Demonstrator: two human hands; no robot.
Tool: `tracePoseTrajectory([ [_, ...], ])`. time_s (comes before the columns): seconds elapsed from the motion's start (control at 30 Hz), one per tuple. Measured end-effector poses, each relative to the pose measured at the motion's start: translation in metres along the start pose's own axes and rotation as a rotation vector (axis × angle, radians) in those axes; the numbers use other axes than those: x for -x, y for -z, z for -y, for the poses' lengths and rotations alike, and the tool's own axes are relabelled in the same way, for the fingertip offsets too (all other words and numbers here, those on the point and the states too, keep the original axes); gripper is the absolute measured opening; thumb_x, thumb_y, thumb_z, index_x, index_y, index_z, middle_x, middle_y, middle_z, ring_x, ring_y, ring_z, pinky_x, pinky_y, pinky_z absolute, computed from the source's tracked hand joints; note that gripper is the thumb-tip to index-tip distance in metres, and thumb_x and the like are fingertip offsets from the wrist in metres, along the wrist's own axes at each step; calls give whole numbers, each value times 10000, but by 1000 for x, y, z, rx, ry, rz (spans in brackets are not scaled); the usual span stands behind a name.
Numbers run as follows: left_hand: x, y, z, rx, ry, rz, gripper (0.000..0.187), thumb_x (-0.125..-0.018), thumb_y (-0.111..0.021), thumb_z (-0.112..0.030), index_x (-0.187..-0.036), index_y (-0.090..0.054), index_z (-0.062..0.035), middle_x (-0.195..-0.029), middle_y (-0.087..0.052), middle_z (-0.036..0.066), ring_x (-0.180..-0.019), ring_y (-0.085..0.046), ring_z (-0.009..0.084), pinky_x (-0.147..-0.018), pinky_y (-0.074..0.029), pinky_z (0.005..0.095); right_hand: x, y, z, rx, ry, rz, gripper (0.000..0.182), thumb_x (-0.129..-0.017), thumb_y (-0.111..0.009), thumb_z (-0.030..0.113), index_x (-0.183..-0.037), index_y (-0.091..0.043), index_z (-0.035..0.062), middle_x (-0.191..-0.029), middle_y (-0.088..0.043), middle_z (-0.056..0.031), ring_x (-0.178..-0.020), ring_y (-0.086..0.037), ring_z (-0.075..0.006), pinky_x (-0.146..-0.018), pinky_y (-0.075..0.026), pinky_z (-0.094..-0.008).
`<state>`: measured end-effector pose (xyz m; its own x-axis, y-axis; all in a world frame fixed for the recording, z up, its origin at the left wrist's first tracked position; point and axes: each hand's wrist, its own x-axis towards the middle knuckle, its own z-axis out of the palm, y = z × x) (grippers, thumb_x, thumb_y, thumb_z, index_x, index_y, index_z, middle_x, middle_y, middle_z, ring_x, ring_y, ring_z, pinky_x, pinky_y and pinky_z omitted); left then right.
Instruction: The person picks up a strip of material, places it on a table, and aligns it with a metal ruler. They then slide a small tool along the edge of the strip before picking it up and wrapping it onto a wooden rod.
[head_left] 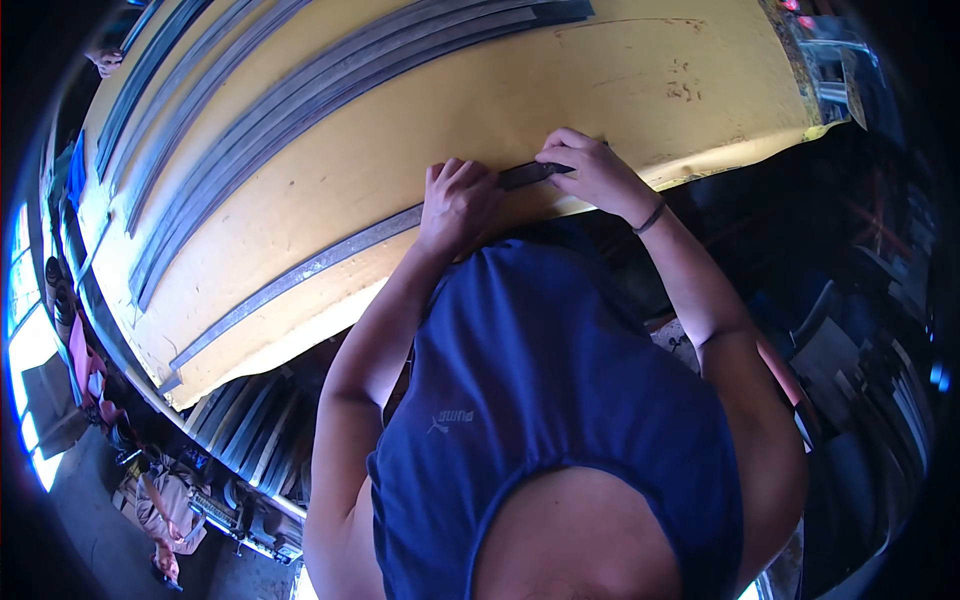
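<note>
A long, narrow dark strip [330, 255] lies along the near side of a yellow-topped table [480, 110]. My left hand [458, 205] is closed over it near its right end, with the knuckles up and the fingertips hidden. Beyond that, my right hand [592, 172] pinches the strip's dark end between thumb and fingers. Whether a small separate piece is also in that pinch, I cannot make out. The strip's far left end rests near the table's corner.
Several similar long strips [330, 85] lie in bundles across the back of the table. Beneath its near left edge more strips [245, 425] are stacked. Another person [165, 510] is at the lower left, and a hand [105, 62] shows at the far upper left.
</note>
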<state>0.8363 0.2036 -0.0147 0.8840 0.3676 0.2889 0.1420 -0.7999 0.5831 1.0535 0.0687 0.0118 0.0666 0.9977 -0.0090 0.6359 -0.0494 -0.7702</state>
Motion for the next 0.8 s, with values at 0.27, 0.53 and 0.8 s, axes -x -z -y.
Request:
tracePoseTrajectory([
  [0.27,-5,9,-8,-6,24,51,214,-761,-730,-162,-954,-702,-75,-931,-635,58,-913,-587,252,-829,-416,399,1,-1,-4,20,4,-6,281,-772,-711,17,-1048,-657,0,-1030,-606,-97,-957,-630,-268,-839,-517,-348],
  [0.53,-23,-14,-10,25,-66,43,170,-750,-700,-191,-881,-652,-93,-905,-580,55,-899,-561,251,-810,-411,416,5,3,-6,-227,-111,-140,239,-790,-689,-34,-1025,-656,-1,-1029,-620,-80,-901,-639,-195,-804,-522,-294],
  [0.8,-29,-12,-12,42,-27,68,210,-757,-717,-194,-935,-684,-88,-916,-613,58,-898,-580,257,-814,-417,411,25,14,-18,123,-77,-382,165,-769,-743,57,-927,-697,72,-979,-602,-33,-928,-575,-219,-819,-489,-341],
])
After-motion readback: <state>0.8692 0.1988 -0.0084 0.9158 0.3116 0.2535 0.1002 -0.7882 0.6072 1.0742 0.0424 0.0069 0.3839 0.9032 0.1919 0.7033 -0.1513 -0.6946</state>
